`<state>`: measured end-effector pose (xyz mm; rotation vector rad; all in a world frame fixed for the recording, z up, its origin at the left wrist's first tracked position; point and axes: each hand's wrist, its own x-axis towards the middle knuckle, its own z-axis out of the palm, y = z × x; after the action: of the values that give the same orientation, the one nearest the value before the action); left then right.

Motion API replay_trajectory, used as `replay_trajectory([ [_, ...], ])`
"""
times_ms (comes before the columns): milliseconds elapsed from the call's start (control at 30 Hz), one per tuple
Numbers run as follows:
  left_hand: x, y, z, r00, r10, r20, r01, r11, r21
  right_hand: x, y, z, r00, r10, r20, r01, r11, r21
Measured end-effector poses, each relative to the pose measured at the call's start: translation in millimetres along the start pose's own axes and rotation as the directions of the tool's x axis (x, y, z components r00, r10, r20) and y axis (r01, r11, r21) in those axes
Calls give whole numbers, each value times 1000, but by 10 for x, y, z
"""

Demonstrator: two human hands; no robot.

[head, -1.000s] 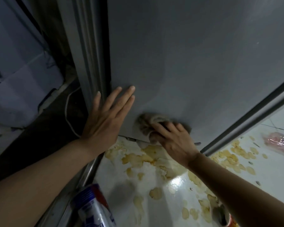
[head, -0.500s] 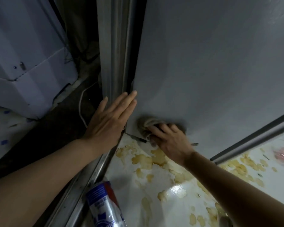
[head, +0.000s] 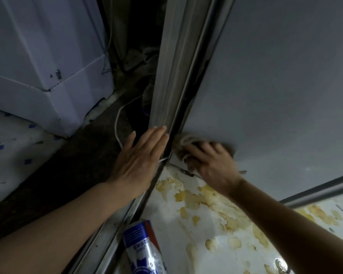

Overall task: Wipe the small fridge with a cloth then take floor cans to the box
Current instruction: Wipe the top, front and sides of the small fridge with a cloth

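Observation:
The small fridge's grey side (head: 275, 86) fills the upper right. My right hand (head: 212, 165) presses a bunched beige cloth (head: 186, 140) against the fridge's bottom left corner; the hand is blurred. My left hand (head: 141, 159) lies flat, fingers together, on the metal frame strip (head: 172, 76) just left of the fridge edge. A blue, red and white can (head: 145, 250) lies on the floor at the bottom centre, below both hands.
The white floor (head: 196, 234) carries yellow stains. A white cabinet (head: 44, 72) stands at the upper left, with a dark gap and a white cable (head: 117, 123) between it and the frame. A metal rail (head: 315, 190) runs at the right.
The view has swung right, so the frame and fridge edge sit further right. My right hand has slid the cloth left toward the fridge's corner. My left hand has shifted from the fridge side onto the frame.

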<state>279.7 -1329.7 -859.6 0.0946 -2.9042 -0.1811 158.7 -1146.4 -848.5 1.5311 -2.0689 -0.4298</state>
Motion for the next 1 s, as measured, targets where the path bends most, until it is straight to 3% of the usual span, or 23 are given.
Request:
replay_trajectory([
  [100, -8, -62, 5, 999, -32, 38, 32, 999, 5, 151, 245, -210, 960, 112, -258, -103, 994, 46],
  [233, 13, -80, 66, 997, -56, 50, 57, 998, -12, 257, 175, -140, 937, 142, -319, -150, 989, -1],
  [533, -77, -156, 302, 994, -41, 98, 40, 999, 7, 34, -386, 658, 988, -155, -7, 155, 987, -31],
  [800, -65, 17, 329, 994, -17, 106, 16, 1000, 5, -45, -451, 705, 944, -219, 247, 246, 966, -83],
  [1000, 63, 161, 299, 991, 48, 122, -50, 999, 13, -867, -83, 583, 922, -173, 348, 197, 980, -34],
])
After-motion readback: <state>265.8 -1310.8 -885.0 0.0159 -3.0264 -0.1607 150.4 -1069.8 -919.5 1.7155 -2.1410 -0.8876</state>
